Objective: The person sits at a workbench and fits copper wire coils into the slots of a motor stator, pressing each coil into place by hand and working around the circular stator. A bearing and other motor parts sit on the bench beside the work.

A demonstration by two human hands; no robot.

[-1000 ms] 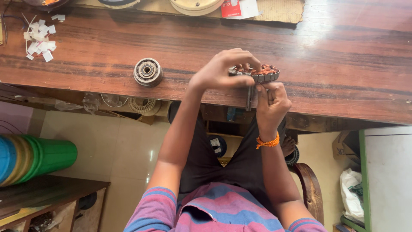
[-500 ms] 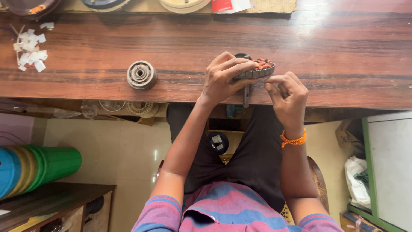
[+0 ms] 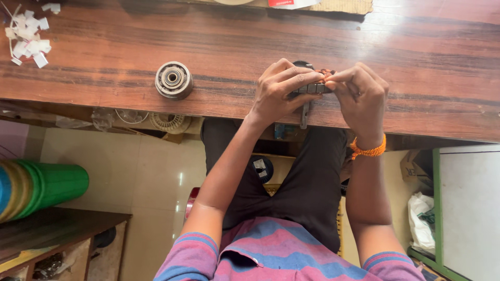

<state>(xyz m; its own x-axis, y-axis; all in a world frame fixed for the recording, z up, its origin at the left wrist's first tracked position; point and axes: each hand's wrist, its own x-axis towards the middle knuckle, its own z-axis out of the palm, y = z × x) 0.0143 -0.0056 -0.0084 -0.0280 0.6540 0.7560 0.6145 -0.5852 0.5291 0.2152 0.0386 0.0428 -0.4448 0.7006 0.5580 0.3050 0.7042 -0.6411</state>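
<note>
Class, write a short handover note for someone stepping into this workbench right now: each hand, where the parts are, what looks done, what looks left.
Left hand: grip closed over the left side of the small motor core with copper windings, held at the near edge of the wooden bench.
Right hand: fingertips pinching the core's right end, at the copper wire.
Metal shaft hangs down from the core, past the bench edge.
Round bearing-like part sits alone on the bench, untouched.
White paper scraps lie at the far left.
Done: windings partly in view on the core; how far along cannot be told.
Left: the round part not yet handled.
</note>
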